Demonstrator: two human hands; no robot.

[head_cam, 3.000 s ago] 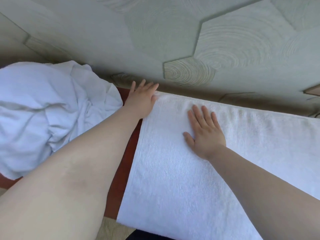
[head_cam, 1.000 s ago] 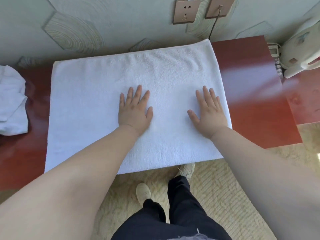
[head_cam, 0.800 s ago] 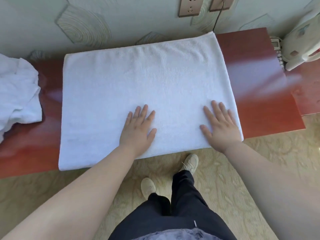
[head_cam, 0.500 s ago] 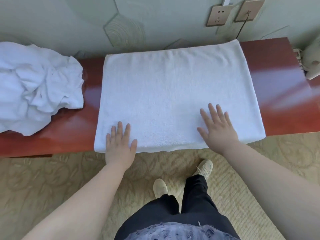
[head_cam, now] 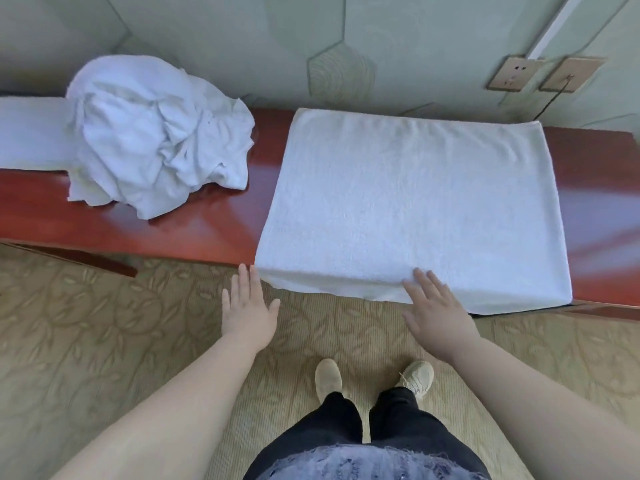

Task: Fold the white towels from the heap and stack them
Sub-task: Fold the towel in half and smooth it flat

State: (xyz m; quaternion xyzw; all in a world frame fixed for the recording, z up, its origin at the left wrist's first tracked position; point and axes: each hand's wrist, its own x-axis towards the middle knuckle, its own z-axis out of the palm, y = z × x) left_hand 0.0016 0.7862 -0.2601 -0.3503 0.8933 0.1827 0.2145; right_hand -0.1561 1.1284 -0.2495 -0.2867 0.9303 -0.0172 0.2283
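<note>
Smoothing seems done: left hand (head_cam: 247,311) and right hand (head_cam: 436,313) have been drawn back to the towel's (head_cam: 398,202) near edge. Both are held flat, gripping nothing.

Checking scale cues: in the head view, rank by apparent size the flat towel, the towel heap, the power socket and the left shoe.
1. flat towel
2. towel heap
3. power socket and left shoe: they look alike, so unranked.

heap (head_cam: 156,133): is lying on the table (head_cam: 214,226), left of the towel (head_cam: 408,202)
towel: is overhanging the table's near edge
</note>
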